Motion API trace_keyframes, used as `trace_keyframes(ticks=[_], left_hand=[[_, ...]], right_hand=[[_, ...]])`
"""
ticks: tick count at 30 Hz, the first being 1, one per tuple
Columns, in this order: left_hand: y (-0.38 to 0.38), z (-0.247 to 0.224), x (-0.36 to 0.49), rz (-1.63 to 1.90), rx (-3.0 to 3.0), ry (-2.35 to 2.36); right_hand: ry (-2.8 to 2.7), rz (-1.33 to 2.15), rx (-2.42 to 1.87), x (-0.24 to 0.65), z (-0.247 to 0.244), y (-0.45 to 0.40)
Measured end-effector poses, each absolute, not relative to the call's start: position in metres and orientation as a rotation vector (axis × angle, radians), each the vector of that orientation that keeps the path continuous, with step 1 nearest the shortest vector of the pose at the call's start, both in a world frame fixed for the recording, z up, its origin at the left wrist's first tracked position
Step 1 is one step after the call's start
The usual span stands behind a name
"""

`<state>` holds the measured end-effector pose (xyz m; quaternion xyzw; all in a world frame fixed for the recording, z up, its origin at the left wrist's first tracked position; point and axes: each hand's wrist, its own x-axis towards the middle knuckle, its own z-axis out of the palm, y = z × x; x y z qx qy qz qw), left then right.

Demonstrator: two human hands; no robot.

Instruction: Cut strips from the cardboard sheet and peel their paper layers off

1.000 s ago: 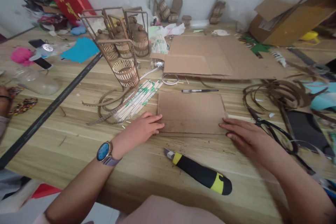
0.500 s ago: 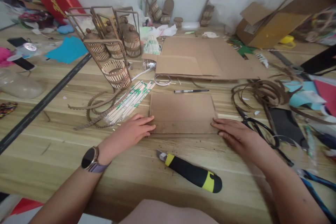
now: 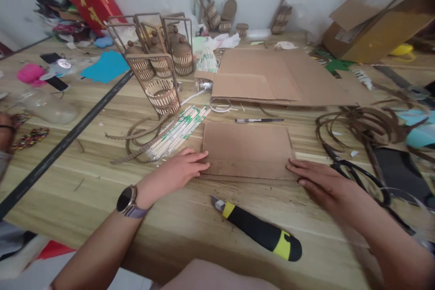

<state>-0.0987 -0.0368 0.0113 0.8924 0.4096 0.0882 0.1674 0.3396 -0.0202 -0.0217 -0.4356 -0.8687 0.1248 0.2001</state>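
Observation:
A rectangular piece of brown cardboard lies flat on the wooden table in front of me. My left hand, with a watch on its wrist, rests its outstretched fingertips on the cardboard's left edge. At the opposite edge, the fingers of my right hand touch the lower right corner, stretched out and fairly flat. Nearer to me lies a black and yellow utility knife, its blade pointing left and away. Just beyond the cardboard is a black pen.
Left of the cardboard are wrapped chopsticks and small slatted baskets in frames. Behind lies a larger cardboard sheet. Black scissors and coiled brown strips lie at right. Another person's arm shows at far left.
The whole view has shifted, so things appear further right and more of the left side shows. Both hands keep their places at the cardboard's edges.

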Motion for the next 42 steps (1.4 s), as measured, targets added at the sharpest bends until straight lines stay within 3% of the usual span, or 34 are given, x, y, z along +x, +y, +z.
trace_keyframes(ticks=[42], left_hand=[[-0.034,0.010,-0.103,0.263,2.534,1.124]], right_hand=[[-2.517,0.219,-1.193,0.337,-0.007,-0.021]])
